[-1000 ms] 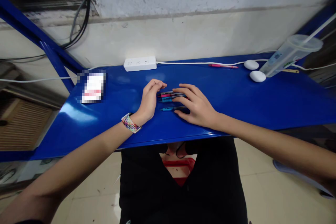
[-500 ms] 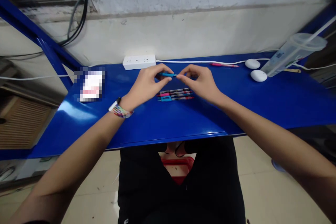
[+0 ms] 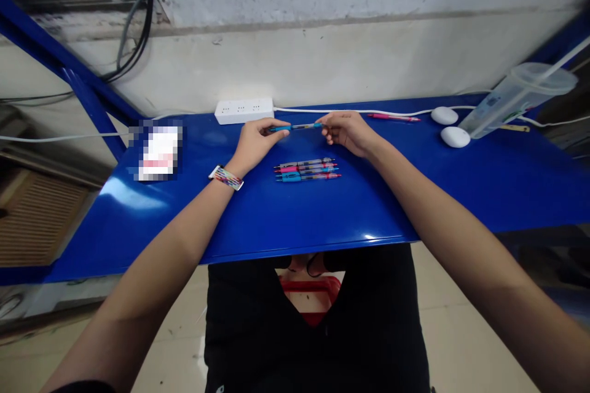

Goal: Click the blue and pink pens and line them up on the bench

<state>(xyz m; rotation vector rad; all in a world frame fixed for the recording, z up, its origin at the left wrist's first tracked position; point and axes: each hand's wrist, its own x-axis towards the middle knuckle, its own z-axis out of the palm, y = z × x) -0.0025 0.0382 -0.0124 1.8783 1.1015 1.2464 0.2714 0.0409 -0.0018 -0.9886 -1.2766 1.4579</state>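
Observation:
A blue pen point(image 3: 304, 126) with a clear barrel lies level between my two hands above the blue table. My left hand point(image 3: 258, 142) pinches its blue grip end. The thumb and fingertips of my right hand point(image 3: 348, 132) close on the opposite blue tip. Just below, on the tabletop, several pens point(image 3: 306, 169) with blue, pink and dark grips lie side by side in a row, all pointing the same way.
A white power strip point(image 3: 244, 110) stands against the wall, its cord running right. Behind my right hand lies a pink pen point(image 3: 394, 117). Two white rounded objects point(image 3: 455, 136) sit beside a tilted clear plastic container point(image 3: 511, 101). The blue table point(image 3: 295, 221) ends close to my lap.
My hands have moved apart, left hand leftward and right hand slightly right, so more of the blue pen's clear barrel shows between them. The row of pens stays put.

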